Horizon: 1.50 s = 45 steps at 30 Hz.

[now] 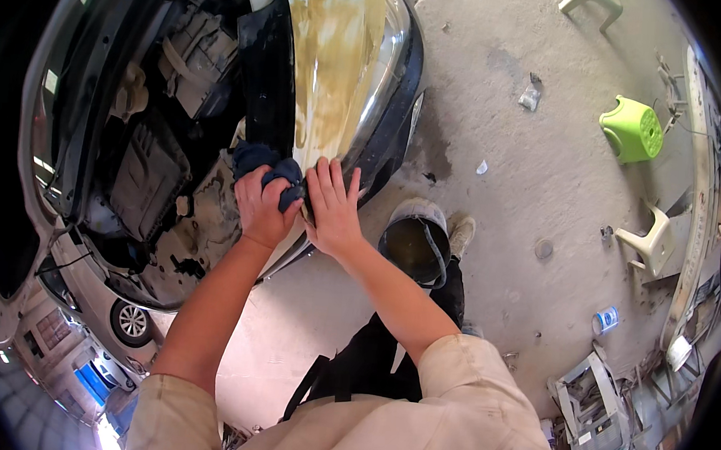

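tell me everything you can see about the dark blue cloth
The dark blue cloth is bunched into a crumpled wad with deep folds; it looks like soft fabric. The left hand grips it from the person's side, with fingers over it that hide part of it. It sits just left of the near end of the pale car panel smeared yellow-brown. The right hand lies close on its right; whether the cloth is wet is unclear.

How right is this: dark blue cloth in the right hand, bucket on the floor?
Not quite: the head view shows the dark blue cloth in the left hand, not the right hand. The bucket is on the floor.
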Available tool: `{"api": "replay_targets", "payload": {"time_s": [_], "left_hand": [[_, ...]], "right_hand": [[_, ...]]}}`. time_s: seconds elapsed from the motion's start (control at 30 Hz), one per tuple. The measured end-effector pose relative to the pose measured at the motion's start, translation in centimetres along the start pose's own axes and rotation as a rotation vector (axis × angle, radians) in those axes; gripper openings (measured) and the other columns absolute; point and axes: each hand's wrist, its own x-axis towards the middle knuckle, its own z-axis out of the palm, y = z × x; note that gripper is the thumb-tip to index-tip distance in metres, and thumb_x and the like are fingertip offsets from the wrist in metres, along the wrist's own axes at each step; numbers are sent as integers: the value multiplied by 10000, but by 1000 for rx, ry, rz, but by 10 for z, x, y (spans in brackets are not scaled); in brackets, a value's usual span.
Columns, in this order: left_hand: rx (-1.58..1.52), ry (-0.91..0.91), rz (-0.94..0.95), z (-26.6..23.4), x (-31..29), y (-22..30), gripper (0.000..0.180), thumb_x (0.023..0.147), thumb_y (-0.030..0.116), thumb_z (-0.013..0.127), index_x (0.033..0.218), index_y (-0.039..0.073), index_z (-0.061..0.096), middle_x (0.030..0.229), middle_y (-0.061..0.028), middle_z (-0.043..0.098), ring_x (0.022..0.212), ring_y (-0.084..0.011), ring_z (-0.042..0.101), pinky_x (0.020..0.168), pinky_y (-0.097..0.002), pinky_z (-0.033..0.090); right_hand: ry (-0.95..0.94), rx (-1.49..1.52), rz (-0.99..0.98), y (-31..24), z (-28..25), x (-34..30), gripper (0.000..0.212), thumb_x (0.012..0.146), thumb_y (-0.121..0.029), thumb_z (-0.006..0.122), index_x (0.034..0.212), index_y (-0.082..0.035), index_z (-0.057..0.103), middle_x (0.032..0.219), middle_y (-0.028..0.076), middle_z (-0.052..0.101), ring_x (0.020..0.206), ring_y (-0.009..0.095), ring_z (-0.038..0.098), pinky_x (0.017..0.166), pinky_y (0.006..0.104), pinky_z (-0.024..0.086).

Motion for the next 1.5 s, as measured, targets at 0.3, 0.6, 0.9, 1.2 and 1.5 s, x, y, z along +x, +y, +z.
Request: {"api": "replay_targets", "payload": {"time_s": [0.3,0.6,0.9,1.2,1.5], "left_hand": [[10,9,15,3,2,-1,359,953,401,636,1136,93,598,1293,-256,514,1110,-465,498,968,-568,379],[2,-21,-25,0,-3,1,435,825,357,775,1168,168,585,1308,-213,512,1145,-451,493,977,-574,389],[-6,5,-15,0,-1,-1,487,774,317,828,1171,173,586,1318,-203,508,1148,-449,491,983,-573,388],[0,12,-28,0,1,3,473,767,327,831,1152,172,603,1309,-188,513,1154,-438,493,984,-574,392],[19,3,-21,3,0,2,499,739,310,849,1149,185,594,1307,-181,511,1147,-425,498,982,-569,394]], "right_hand": [[102,112,57,7,-10,45,940,781,-125,716,1577,66,252,1635,327,238,1537,513,178,1205,698,75],[253,47,77,27,-34,122,822,883,-125,671,1578,38,264,1649,303,229,1540,501,174,1208,684,80],[111,-15,-7,25,-17,64,880,819,-201,695,1560,61,299,1638,297,257,1531,492,210,1212,691,91],[104,84,56,12,-1,31,888,852,-124,678,1569,109,210,1629,390,174,1543,533,132,1212,685,52],[241,62,109,28,-22,94,823,894,-161,639,1580,68,246,1647,312,234,1538,501,189,1211,675,88]]}}
